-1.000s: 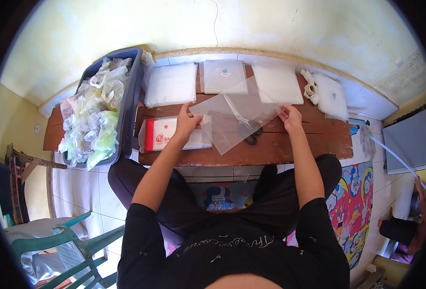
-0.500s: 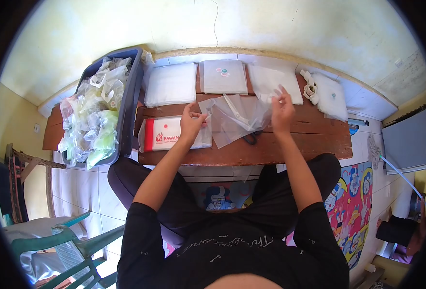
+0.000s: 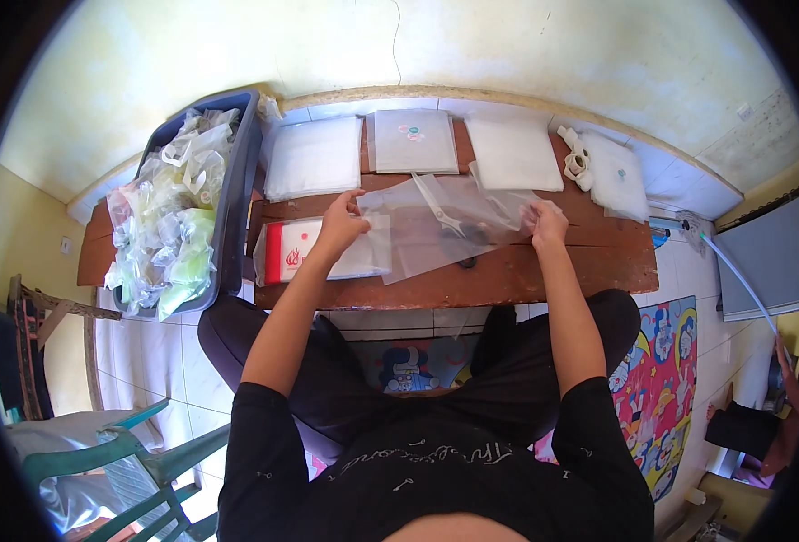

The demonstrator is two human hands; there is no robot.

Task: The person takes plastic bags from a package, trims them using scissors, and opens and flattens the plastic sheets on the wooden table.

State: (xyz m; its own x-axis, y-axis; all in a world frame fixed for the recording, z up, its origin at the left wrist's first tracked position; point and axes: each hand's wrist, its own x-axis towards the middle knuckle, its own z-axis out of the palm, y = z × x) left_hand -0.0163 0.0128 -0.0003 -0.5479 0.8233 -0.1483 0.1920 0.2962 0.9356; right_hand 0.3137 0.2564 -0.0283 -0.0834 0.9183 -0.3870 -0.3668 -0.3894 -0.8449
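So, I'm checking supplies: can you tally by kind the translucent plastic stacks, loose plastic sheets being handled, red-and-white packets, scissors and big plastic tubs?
Flat translucent plastic stacks: 4
Loose translucent plastic sheet: 1
Red-and-white plastic packet: 1
Dark-handled metal scissors: 1
Blue-grey plastic tub: 1
Total: 8

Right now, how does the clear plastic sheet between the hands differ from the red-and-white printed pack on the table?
The clear plastic sheet is see-through, showing the scissors beneath; the red-and-white printed pack has a red band and logo. The sheet is gathered at its right end, in the right hand; the pack lies flat, partly hidden by the left hand. Both include clear plastic.
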